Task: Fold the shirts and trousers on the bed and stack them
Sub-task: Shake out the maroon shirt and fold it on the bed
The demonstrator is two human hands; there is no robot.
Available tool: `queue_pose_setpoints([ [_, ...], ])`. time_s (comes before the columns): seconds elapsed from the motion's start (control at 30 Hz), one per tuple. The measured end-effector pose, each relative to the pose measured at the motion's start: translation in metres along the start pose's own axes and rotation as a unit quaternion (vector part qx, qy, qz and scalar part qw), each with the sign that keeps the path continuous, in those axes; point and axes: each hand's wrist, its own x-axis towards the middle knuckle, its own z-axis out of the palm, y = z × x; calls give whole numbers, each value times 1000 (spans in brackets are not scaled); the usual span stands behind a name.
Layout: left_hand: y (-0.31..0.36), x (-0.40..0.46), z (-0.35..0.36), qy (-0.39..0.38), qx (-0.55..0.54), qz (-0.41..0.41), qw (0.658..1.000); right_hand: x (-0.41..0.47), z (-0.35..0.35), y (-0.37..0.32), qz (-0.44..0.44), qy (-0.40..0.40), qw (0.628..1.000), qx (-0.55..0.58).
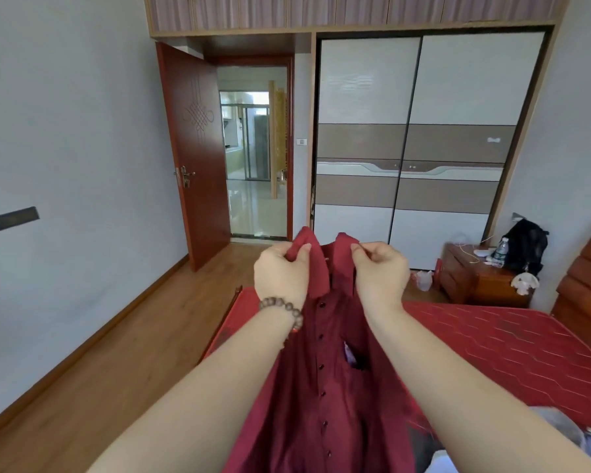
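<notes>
A dark red button-up shirt (325, 363) hangs in the air in front of me, its button row facing me and its collar up. My left hand (280, 271), with a bead bracelet at the wrist, pinches the left collar and shoulder. My right hand (379, 271) pinches the right collar. The shirt's lower part drops out of view at the bottom, over the bed (512, 349) with its red patterned cover. A few other pale garments (567, 431) lie at the bed's lower right corner, mostly cut off.
A wooden nightstand (471, 281) with a water bottle (500, 252) and a black backpack (526, 247) stands right of the bed. A sliding-door wardrobe (413, 138) fills the far wall. An open red door (193, 151) and wooden floor (123, 343) lie to the left.
</notes>
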Motion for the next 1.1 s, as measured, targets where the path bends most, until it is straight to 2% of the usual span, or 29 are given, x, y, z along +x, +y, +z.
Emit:
queue_pose_setpoints([
  [0.13, 6, -11, 10, -10, -15, 49, 999, -14, 5, -10, -20, -5, 1000, -11],
  [0.23, 3, -12, 14, -42, -48, 79, 995, -19, 3, -14, -2, -55, 998, 38],
  [0.33, -2, -7, 13, -128, -88, 94, 983, -19, -3, -22, 40, -123, 988, 82],
  [0.47, -8, -4, 2, -277, -151, 74, 946, -4, -15, -37, 122, -216, 957, 147],
  [0.53, -11, -2, -1, -306, -183, 51, 933, 3, -21, -40, 144, -268, 941, 150],
  [0.6, -12, 1, -2, -299, -207, 26, 931, 9, -25, -39, 125, -310, 932, 143],
  [0.63, -12, 3, -3, -293, -219, 10, 931, 13, -28, -38, 86, -312, 938, 121],
  [0.7, -11, 8, -5, -294, -239, -24, 925, 24, -35, -36, -34, -290, 956, 26],
  [0.77, -8, 12, -9, -317, -256, -33, 913, 35, -40, -35, -104, -312, 942, -71],
  [0.87, -2, 18, -14, -364, -257, -17, 895, 44, -44, -34, -74, -422, 898, -96],
  [0.93, 0, 22, -16, -390, -258, -9, 884, 47, -45, -34, -52, -465, 883, -40],
  [1.0, 0, 26, -18, -398, -264, -10, 878, 48, -45, -35, -23, -470, 882, 30],
  [1.1, 0, 32, -22, -408, -262, -7, 875, 49, -45, -39, -45, -475, 879, 26],
])
